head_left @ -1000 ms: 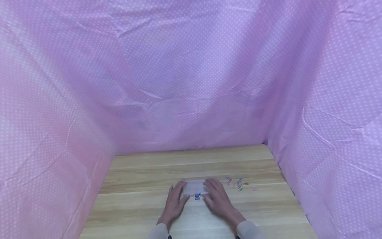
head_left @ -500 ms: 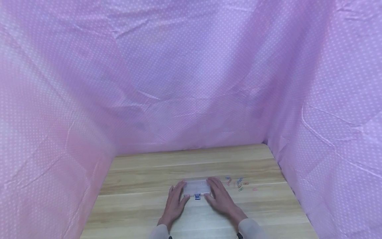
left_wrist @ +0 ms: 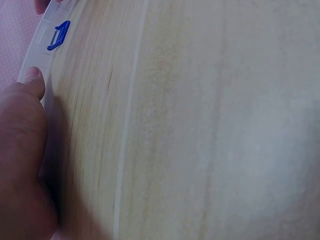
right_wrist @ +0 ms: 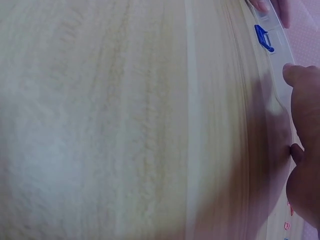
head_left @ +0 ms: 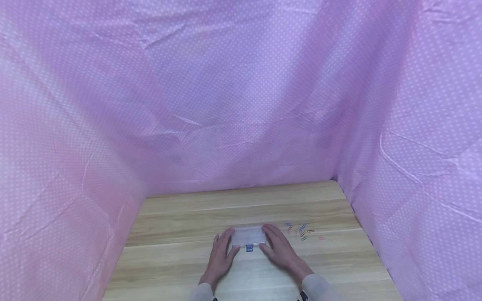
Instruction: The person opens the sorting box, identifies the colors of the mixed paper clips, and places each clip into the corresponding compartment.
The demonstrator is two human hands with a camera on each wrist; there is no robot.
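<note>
We see a pink dotted cloth (head_left: pixel 241 104) draped on three sides, rising from the far edge and both flanks of a wooden table (head_left: pixel 180 217). The table's planks run left to right across the head view.

Near the table's 6 o'clock edge lies a clear plastic box (head_left: pixel 247 236), flat on the wood. Its long axis runs left to right, along the plank lines, from 9 to 3 o'clock. A small blue latch (head_left: pixel 249 248) sits at the middle of its near long side, so the latch side faces 6 o'clock, toward the person. The lid looks down on the box. We cannot tell what, if anything, is inside; the walls are too faint and small in the head view, and the wrist views show only the rim.

The left hand (head_left: pixel 222 255) is at the box's 9 o'clock end, fingers curled round that end and the thumb against the near edge, as the left wrist view shows. The right hand (head_left: pixel 279 251) is at the 3 o'clock end, fingers over the far corner and the thumb pressed on the near edge. Both hands grip the box between them. Pale sleeves show at both wrists.

At 3 o'clock from the box, just beyond the right hand, a loose scatter of coloured paper clips (head_left: pixel 301 232) lies on the bare wood, outside the box.
</note>
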